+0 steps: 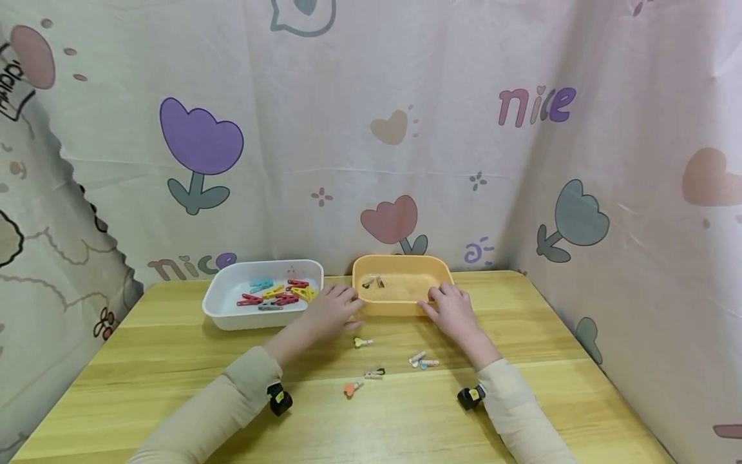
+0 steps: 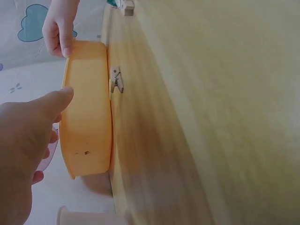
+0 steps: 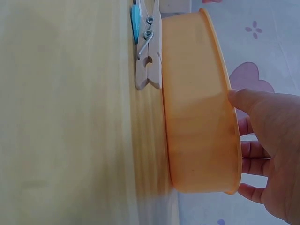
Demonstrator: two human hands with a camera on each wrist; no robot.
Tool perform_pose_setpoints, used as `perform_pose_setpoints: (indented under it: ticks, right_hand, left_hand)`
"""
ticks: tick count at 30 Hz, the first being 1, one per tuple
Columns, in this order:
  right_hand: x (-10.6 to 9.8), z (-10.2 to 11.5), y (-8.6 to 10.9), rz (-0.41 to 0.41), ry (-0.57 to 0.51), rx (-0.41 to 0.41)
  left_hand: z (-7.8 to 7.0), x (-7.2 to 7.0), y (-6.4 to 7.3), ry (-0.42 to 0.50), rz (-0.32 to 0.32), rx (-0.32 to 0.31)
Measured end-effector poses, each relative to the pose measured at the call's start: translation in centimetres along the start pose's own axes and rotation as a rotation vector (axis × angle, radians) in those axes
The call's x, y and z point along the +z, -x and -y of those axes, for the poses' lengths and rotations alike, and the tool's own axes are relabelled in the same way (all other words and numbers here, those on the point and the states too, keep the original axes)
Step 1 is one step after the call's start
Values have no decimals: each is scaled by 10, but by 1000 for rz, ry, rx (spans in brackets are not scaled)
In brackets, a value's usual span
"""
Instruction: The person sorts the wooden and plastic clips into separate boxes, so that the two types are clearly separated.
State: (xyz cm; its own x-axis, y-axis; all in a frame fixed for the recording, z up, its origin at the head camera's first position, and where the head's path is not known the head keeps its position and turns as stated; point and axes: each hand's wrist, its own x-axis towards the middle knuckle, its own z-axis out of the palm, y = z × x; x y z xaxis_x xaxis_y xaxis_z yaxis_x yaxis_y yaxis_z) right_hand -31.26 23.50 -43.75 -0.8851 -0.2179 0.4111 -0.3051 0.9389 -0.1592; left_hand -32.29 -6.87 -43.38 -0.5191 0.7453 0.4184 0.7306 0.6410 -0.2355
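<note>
An orange plastic tub (image 1: pixel 400 309) stands on the table with two small clothespins (image 1: pixel 379 282) inside. My right hand (image 1: pixel 455 312) grips its front right rim, thumb outside and fingers over the edge; the right wrist view shows the thumb (image 3: pixel 239 97) at the rim. At the front left corner is my left hand (image 1: pixel 330 310), fingertips right at the rim and thumb held apart below. In the left wrist view the left thumb (image 2: pixel 58 99) overlaps the tub's rim. Before the tub lies a wooden clothespin with a yellow heart (image 1: pixel 359 342).
A white tub (image 1: pixel 223 316) at the left holds several red, yellow, blue and grey clips. Nearer on the table (image 1: pixel 406 425) lie a clothespin with an orange heart (image 1: pixel 350 389), a dark-tipped one (image 1: pixel 374 374) and two with blue and white ends (image 1: pixel 428 364). A printed curtain hangs behind.
</note>
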Motion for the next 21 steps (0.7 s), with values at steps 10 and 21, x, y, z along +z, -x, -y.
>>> perform_pose_setpoints:
  ticks: [10,21]
  right_hand:
    - [1,0,0,-2,-4,1]
    - [0,1,1,-17,-3,-6]
  left_hand:
    - [-10,5,10,66,111,97]
    - [-13,9,17,41,114,181]
